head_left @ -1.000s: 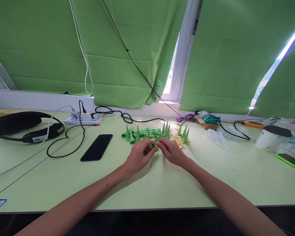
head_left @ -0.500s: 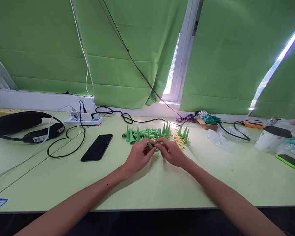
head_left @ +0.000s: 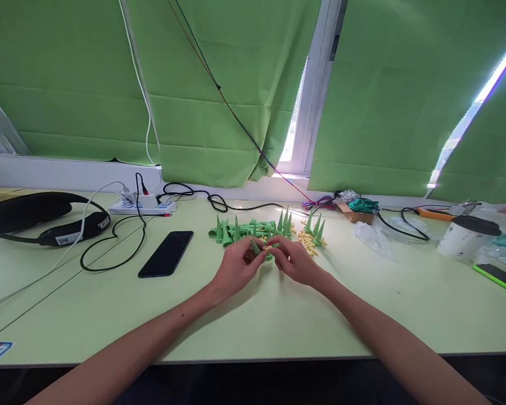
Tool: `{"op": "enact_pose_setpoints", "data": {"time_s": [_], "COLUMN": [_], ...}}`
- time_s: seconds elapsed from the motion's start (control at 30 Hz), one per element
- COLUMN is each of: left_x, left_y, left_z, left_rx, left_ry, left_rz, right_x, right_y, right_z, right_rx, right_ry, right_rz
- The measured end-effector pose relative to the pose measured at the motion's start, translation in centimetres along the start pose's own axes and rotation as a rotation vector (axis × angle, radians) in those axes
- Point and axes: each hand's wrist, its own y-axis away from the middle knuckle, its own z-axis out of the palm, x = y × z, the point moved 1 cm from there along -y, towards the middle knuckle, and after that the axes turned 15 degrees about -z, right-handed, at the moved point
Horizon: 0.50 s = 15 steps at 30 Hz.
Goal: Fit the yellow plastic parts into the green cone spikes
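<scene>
My left hand (head_left: 241, 263) is closed on a green plastic cone (head_left: 255, 246), whose tip points up and to the left. Fingertips of my right hand (head_left: 294, 260) pinch a small yellow plastic piece (head_left: 267, 248) against the cone's base; its exact shape is mostly covered by the fingers. Just beyond both hands lie several green cones (head_left: 236, 229), some upright and some on their sides. To the right is a pile of small yellow pieces (head_left: 307, 242), with a few green cones (head_left: 319, 232) standing among them.
On the left of the table (head_left: 278, 326) are a black phone (head_left: 166, 254), a black headset-like band (head_left: 73, 232) and a power strip (head_left: 143, 208) with cables. Clear plastic bags (head_left: 375, 239), a small cardboard box (head_left: 355, 215), a lidded cup (head_left: 468, 239) and a green-edged device (head_left: 500, 279) are at right.
The green cone in my left hand has tilted and shifted slightly up and left. More of the yellow piece shows between my fingertips. Both arms stay almost in place.
</scene>
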Motion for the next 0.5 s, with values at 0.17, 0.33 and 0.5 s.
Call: {"op": "enact_pose_setpoints", "data": {"time_s": [0.17, 0.33, 0.5], "left_x": [0.31, 0.13, -0.10], "left_y": [0.01, -0.01, 0.00], "left_z": [-0.08, 0.03, 0.10], "left_rx": [-0.019, -0.026, -0.036], "left_ry": [0.021, 0.051, 0.073], "left_rz": [-0.035, -0.044, -0.047], "right_x": [0.16, 0.27, 0.39], "right_y": [0.05, -0.01, -0.04], "right_z": [0.09, 0.17, 0.16], "right_rx": [-0.002, 0.001, 0.007], "right_ry": [-0.029, -0.041, -0.047], "right_rz": [0.018, 0.032, 0.026]}}
